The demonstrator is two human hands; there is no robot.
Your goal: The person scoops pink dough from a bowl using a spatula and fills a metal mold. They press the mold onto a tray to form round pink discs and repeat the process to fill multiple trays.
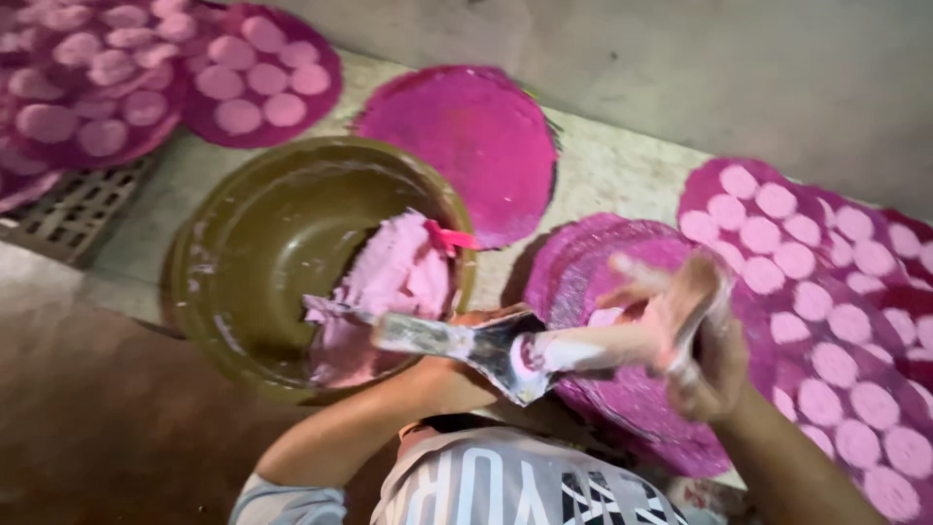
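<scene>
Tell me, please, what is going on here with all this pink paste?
A person's right hand, smeared with paste, holds a flat metal scraper reaching into a wide olive bowl that holds pink paste. The left hand is hidden behind the forearm near the bowl's rim. Around the bowl lie round magenta mats, several already dotted with pale pink discs.

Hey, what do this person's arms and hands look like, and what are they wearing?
Both forearms are bare, with no gloves, watch or bracelets visible. The right hand is smeared with pale pink paste and blurred. The left hand is mostly hidden behind a metal scoop. A light grey short-sleeved shirt with large printed lettering shows below.
</scene>
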